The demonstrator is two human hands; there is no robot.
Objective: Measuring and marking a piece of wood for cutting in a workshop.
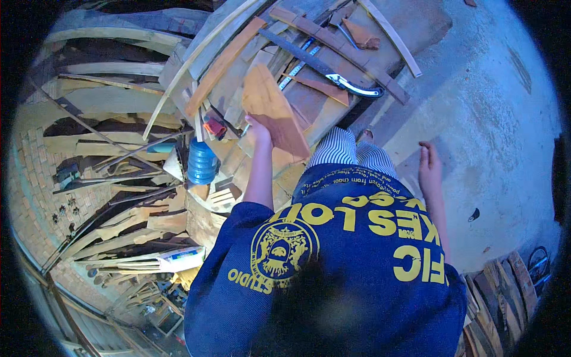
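My left hand [259, 131] grips the lower left edge of a flat, reddish-brown wooden board [275, 113], which is tilted up in front of a work surface [238, 83]. The board has a slanting right side and a narrower top. Part of my grip is hidden behind it. My right hand [429, 162] hangs at my right side, away from the work surface, with its fingers loosely extended and nothing in them. Beyond the board lies a handsaw [351, 87] with a dark blade and a black and white handle. Next to its blade is a blue and white measuring strip [297, 66].
Long wooden strips [225, 65] and offcuts [324, 90] lie across the work surface. A blue water jug [202, 162] and a red object [214, 127] are at its left. Stacked timber [119, 143] fills the left side. More boards [502, 297] lie behind on the right, on concrete floor [488, 131].
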